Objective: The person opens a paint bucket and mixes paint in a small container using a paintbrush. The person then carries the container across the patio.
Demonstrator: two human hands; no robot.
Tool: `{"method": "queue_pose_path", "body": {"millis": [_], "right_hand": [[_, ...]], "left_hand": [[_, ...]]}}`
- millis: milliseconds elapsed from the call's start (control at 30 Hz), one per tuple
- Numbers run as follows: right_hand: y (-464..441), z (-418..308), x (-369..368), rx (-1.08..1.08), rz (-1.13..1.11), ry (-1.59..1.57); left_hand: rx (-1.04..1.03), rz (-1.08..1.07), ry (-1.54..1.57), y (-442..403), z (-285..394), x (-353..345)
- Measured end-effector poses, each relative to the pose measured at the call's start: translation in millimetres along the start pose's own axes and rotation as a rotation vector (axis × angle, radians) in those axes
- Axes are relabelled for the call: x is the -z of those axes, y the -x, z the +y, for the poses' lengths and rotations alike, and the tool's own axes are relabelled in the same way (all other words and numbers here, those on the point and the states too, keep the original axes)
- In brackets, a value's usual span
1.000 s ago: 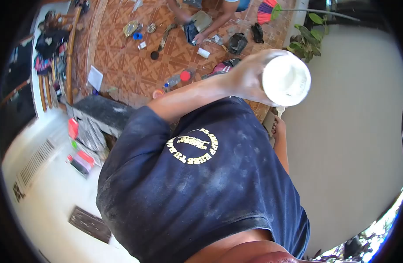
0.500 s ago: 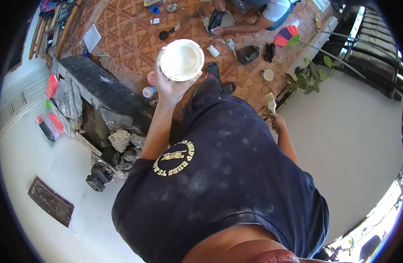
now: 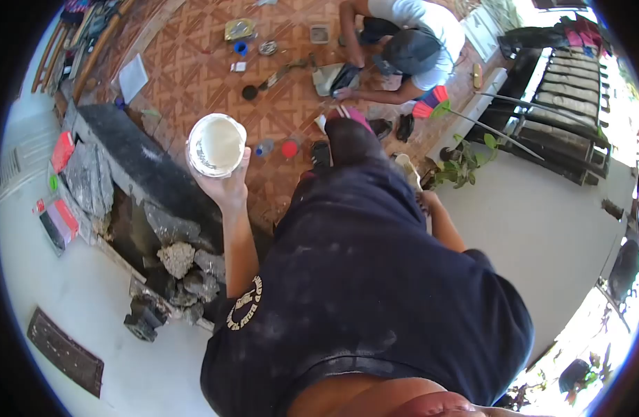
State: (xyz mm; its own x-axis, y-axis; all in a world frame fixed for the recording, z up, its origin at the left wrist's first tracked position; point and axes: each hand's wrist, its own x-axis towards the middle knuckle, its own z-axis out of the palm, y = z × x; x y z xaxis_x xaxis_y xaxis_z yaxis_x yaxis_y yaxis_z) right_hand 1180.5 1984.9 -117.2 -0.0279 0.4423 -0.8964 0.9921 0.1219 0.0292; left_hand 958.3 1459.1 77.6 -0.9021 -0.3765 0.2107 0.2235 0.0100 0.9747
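Observation:
My left hand (image 3: 229, 184) is wrapped round a white tub (image 3: 216, 145) of white paint, held out in front of me. The tub's open top faces up at me, and paint marks its inner wall and rim. Low at my right side, my right hand (image 3: 426, 204) grips a paintbrush (image 3: 408, 172), partly hidden by my dark shirt. The brush's pale bristles point away from me, close to a leafy plant.
A person (image 3: 413, 52) in a white shirt and dark cap crouches ahead, hands on a dark object. Tools, a blue cup (image 3: 241, 48) and a red-lidded container (image 3: 290, 148) lie on the patterned floor. A dark stone ledge (image 3: 135, 132) with rubble (image 3: 177, 260) is left; a potted plant (image 3: 465, 163) stands right.
My left hand and the tub have shifted left and lower in view. The brush in my right hand is now closer to my body and partly covered. My view has turned and a foot has stepped forward.

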Motion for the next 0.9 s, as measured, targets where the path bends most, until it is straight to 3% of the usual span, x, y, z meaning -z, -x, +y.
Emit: {"method": "queue_pose_path", "body": {"millis": [33, 67, 100, 167, 267, 333, 367, 433, 533, 600, 767, 833, 900], "right_hand": [[-33.0, -11.4, 6.6, -0.042, -0.089, 0.003], [-22.3, -39.6, 9.5, 0.06, -0.061, 0.126], [-8.4, -68.9, 8.9, -0.045, -0.107, -0.012], [-6.1, -126.1, 6.8, 0.064, -0.036, 0.146], [26.3, -220.8, 3.4, 0.107, -0.113, 0.057], [38.8, -265.7, -8.6, 0.125, -0.099, 0.066], [41.5, -289.5, -12.6, 0.154, -0.076, 0.089], [42.0, -331.9, -31.6, 0.185, -0.071, 0.131], [22.3, -412.7, -72.6, 0.26, -0.18, 0.397], [20.7, -482.7, -116.8, 0.297, -0.237, 0.494], [49.4, -683.3, -233.2, 0.308, -0.614, 0.256], [88.0, -752.3, -264.4, 0.433, -0.562, 0.309], [186.7, -814.5, -297.9, 0.638, -0.343, 0.417]], "left_hand": [[0.004, 0.047, 0.008, -1.5, 3.3, -2.9], [-0.025, 0.049, -0.046, -4.0, 6.1, 1.3], [-0.053, 0.056, -0.107, -3.2, 12.0, 10.6], [0.016, 0.126, -0.102, -5.3, 20.6, 22.1], [0.079, 0.226, -0.147, -10.4, 19.9, 41.1], [0.122, 0.13, -0.432, -24.7, 15.1, 59.3], [0.118, 0.136, -0.43, -36.0, 11.9, 59.8], [0.274, 0.3, -0.121, -68.4, 5.8, 65.8], [0.138, 0.316, -0.273, -130.3, -2.1, 79.0], [0.108, 0.453, -0.271, -165.3, -18.7, 90.1], [0.085, 0.594, -0.15, -289.3, -14.1, 101.9], [0.021, 0.595, -0.1, -327.4, -20.1, 116.0], [0.013, 0.586, -0.051, -369.0, -28.8, 127.5]]}}
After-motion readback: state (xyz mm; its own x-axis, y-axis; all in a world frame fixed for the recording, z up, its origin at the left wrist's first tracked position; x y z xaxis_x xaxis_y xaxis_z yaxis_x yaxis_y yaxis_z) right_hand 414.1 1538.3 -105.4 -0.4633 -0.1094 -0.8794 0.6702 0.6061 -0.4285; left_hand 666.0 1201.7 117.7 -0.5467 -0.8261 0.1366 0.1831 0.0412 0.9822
